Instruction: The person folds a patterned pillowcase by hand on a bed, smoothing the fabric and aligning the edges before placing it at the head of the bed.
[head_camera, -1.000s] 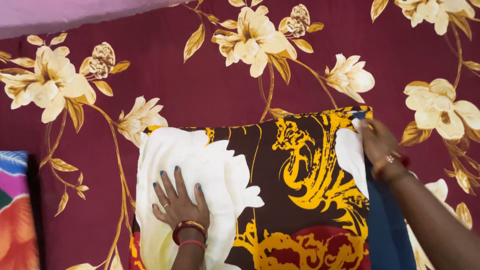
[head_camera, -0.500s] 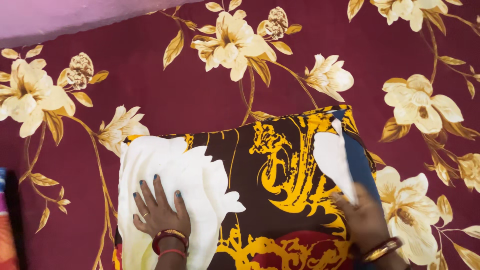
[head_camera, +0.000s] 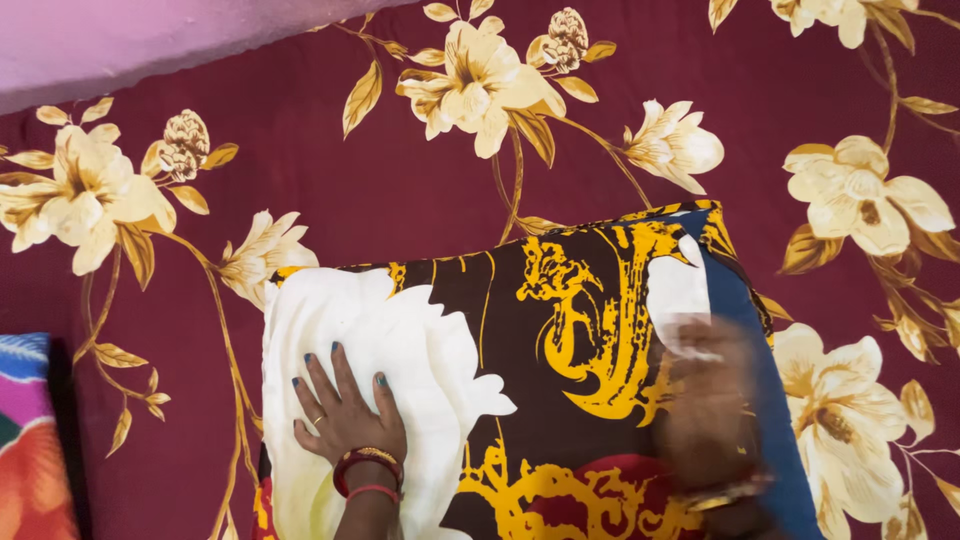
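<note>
A folded cloth (head_camera: 560, 330), dark brown with yellow scrollwork, a big white flower and a blue edge, lies on a maroon bedsheet (head_camera: 380, 180) printed with cream flowers. My left hand (head_camera: 345, 415) lies flat, fingers spread, on the white flower at the cloth's left part; it wears red and gold bangles and a ring. My right hand (head_camera: 710, 400) is blurred with motion over the cloth's right part, near the white patch and blue edge. Whether it grips the fabric cannot be made out.
A pale pink surface (head_camera: 120, 45) borders the sheet at the top left. A bright multicoloured cloth (head_camera: 30, 450) shows at the lower left edge. The maroon sheet spreads around the folded cloth on all visible sides.
My right hand left the cloth's top right corner, dropped toward its lower right, and now sweeps over the right part. My left hand stays pressed on the white flower.
</note>
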